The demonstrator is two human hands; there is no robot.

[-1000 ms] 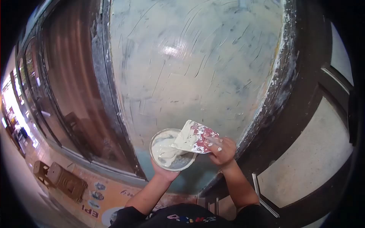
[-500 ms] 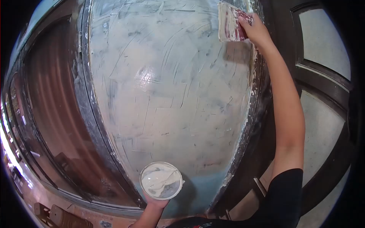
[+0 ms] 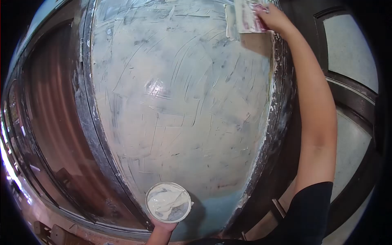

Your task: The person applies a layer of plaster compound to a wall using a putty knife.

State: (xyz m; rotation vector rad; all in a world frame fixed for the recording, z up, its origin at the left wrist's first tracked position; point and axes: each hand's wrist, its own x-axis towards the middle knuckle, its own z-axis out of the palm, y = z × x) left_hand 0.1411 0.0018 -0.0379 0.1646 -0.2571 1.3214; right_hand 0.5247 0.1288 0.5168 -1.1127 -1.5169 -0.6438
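Currently scraper (image 3: pixel 245 16) sits flat against the top right of the puttied panel (image 3: pixel 179 102), right hand (image 3: pixel 271 18) clamped on its back edge. Probably a thin, light, slightly springy blade, slick with wet putty, best held by that rear edge. Left hand (image 3: pixel 161 230) grips a round putty dish (image 3: pixel 168 202) from below, low on the panel near the dark frame (image 3: pixel 281 102)

A dark, paint-flecked frame (image 3: pixel 83 122) runs down the left, and beside it a tall glass pane (image 3: pixel 45 122) shows reddish-brown reflections. On the right stands a dark door (image 3: pixel 355 94) with pale inset panels (image 3: pixel 353 53). Brown stools (image 3: pixel 53 234) sit on the floor (image 3: pixel 28 214) at lower left.
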